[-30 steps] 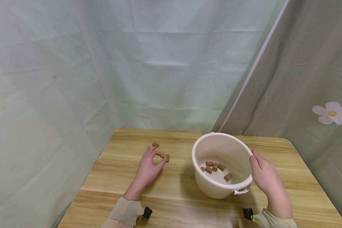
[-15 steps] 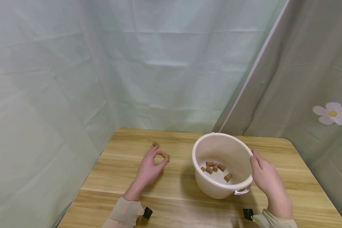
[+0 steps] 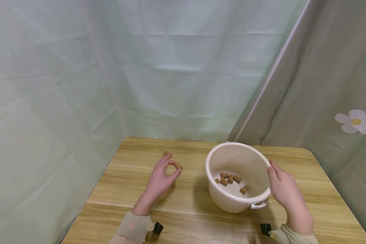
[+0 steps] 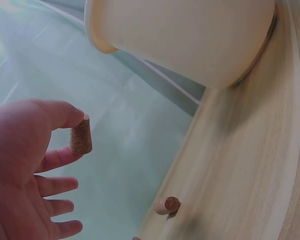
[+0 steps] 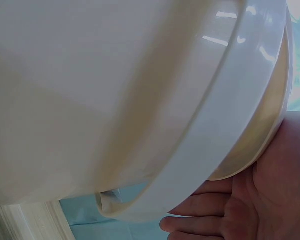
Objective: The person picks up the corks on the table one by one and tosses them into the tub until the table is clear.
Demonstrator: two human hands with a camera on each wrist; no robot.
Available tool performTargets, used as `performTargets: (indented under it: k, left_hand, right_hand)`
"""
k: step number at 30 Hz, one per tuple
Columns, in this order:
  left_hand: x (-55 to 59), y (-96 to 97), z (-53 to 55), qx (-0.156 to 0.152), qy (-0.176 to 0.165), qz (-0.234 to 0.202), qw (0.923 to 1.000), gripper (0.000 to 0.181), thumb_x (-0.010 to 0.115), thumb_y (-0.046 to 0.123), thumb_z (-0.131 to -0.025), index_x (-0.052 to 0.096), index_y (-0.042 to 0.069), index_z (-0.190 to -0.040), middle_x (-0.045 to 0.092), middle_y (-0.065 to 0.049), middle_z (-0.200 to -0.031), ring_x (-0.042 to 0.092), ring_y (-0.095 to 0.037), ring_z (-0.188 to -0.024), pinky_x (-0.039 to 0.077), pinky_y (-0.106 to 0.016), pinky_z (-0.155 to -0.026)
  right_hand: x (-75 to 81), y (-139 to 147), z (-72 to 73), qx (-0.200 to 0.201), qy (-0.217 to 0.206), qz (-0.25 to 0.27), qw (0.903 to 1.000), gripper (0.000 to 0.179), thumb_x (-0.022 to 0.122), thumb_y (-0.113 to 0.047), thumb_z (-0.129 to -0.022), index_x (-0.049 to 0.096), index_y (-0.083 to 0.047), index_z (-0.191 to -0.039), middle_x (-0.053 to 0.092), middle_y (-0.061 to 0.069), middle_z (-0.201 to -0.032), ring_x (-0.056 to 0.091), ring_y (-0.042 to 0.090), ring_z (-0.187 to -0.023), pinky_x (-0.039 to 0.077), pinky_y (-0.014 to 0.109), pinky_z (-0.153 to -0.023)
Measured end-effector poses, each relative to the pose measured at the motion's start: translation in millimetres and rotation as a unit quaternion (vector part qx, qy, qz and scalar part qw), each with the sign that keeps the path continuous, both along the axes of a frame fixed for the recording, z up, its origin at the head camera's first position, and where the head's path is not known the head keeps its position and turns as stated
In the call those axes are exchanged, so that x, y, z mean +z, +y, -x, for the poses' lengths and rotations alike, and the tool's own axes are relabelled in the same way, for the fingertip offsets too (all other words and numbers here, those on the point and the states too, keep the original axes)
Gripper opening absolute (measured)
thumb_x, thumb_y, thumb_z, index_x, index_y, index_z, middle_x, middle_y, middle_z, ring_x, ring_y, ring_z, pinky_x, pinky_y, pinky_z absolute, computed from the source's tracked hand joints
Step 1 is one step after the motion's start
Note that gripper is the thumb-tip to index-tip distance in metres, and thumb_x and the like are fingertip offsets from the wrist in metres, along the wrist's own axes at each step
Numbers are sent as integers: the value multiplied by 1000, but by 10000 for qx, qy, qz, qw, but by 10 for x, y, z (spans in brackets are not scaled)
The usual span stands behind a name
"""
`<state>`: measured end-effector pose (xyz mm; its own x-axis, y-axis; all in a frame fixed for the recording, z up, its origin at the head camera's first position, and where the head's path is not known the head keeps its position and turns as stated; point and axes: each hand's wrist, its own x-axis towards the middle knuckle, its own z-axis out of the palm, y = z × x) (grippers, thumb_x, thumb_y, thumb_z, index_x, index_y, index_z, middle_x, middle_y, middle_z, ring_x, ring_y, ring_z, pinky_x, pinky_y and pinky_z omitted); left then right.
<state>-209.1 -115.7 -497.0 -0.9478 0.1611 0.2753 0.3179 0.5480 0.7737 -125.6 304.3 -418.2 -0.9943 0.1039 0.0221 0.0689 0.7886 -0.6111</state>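
A small cork (image 4: 80,136) is pinched between the thumb and index finger of my left hand (image 3: 160,178), the other fingers spread. In the left wrist view it appears raised, with another cork (image 4: 167,205) lying on the tabletop beyond. Past my left fingertips in the head view, a further cork (image 3: 166,153) is partly covered by them. My right hand (image 3: 285,186) holds the right rim of a white plastic bucket (image 3: 231,205), thumb over the edge. Several corks (image 3: 230,179) lie on the bucket's floor.
Bucket and loose corks are on a wood-grain table (image 3: 109,196). Pale green curtains (image 3: 183,84) hang close behind and at the left, and a grey-green one with a flower print (image 3: 356,121) at the right. One small bucket handle (image 3: 258,205) sticks out at the front right.
My left hand's thumb and index finger have moved slightly right with the pinched cork, which now covers the cork that lay beside it. The right hand and bucket stay put.
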Motion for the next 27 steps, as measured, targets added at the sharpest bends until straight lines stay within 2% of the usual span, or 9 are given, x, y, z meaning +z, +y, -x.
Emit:
performTargets:
  k: [7,14,27]
  left_hand:
    - [49,22,-21,-138,141,-103,9998,19,80,27,-98,71,15,-109,50,-17,-161,33,-41,-157,27,-65,-124]
    - [70,27,-46,-122,131,-137,9997,21,81,28,-98,71,14,-110,51,-17,-161,34,-39,-156,27,-65,-124]
    - [139,41,-93,-220,317,-276,9989,20,81,26,-98,71,14,-111,51,-14,-161,33,-40,-157,29,-68,-122]
  right_hand:
    - [2,-2,-3,-28,49,7,10000,68,21,-43,-117,32,6,-163,38,36,-160,37,60,-145,31,76,-114]
    - [7,-7,-11,-21,41,27,10000,68,21,-43,-117,32,6,-163,38,36,-160,36,61,-145,31,76,-114]
    - [9,-4,-14,-15,13,42,10000,68,21,-43,-117,31,5,-164,37,36,-160,36,61,-145,31,76,-114]
